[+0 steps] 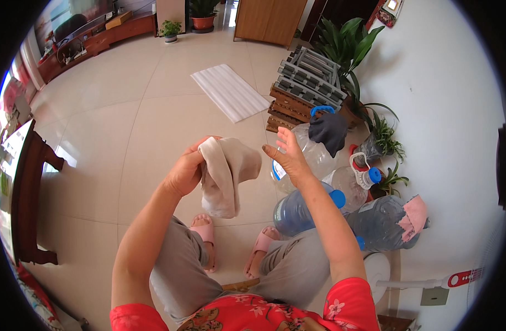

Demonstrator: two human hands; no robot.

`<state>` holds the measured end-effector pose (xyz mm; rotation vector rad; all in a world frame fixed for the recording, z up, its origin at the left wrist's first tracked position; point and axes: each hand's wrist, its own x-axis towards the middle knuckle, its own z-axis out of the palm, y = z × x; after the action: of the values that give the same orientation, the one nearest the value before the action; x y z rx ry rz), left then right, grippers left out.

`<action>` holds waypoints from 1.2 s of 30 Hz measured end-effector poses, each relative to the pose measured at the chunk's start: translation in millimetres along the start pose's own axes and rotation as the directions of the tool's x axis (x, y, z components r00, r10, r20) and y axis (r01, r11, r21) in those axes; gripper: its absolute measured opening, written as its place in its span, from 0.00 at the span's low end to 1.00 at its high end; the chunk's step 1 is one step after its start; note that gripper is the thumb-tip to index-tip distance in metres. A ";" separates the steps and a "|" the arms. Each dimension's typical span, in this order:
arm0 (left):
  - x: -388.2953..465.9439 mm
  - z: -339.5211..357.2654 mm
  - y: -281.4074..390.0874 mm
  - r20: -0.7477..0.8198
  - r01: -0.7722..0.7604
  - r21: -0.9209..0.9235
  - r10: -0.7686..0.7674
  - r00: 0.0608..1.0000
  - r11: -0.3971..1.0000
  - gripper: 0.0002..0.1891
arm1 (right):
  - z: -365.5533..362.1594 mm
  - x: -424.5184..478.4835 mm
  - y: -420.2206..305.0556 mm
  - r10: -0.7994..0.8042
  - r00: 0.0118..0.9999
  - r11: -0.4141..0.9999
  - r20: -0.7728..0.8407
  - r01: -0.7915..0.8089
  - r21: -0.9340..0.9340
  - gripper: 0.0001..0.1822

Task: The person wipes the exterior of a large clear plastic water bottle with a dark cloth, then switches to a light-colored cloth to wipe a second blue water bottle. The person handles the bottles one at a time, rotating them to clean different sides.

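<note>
A beige folded cloth point(229, 173) hangs above the tiled floor, in front of my knees. My left hand point(189, 165) grips its left edge between thumb and fingers. To the right of the cloth, and apart from it, my right hand point(288, 155) is raised with thumb and fingers spread, holding nothing. Behind and below that hand stands a large clear plastic bottle point(315, 153), with a dark cloth point(329, 130) draped on its top. What the far side of the beige cloth looks like is hidden.
Several water bottles, among them a blue one point(296, 211), crowd the right side. Folded racks point(311, 78) are stacked behind them. A white foam sheet point(230, 93) lies on the floor. A dark wooden table point(27, 194) stands left; a white fan point(418, 283) is at right.
</note>
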<state>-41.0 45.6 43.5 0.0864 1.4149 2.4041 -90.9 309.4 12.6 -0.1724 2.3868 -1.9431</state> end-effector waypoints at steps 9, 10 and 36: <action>5.1 -0.1 -16.1 0.050 0.026 -0.218 -0.015 0.999 0.976 0.21 | 37.6 -25.4 -32.4 0.053 0.811 0.867 0.583 -0.327 0.375 0.55; 4.7 2.5 -16.4 0.096 0.045 -0.238 -0.023 0.995 0.970 0.21 | 42.7 -28.8 -36.6 0.048 0.837 0.862 0.545 -0.311 0.402 0.46; 21.5 -32.3 -16.8 -0.429 0.037 0.512 0.218 0.877 0.858 0.22 | 31.9 -10.7 -8.8 0.023 0.999 0.909 0.046 -0.040 0.415 0.11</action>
<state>-64.0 32.9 10.3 -0.3427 2.3006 2.1353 -76.2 277.9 14.4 -0.1458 1.8762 -2.3471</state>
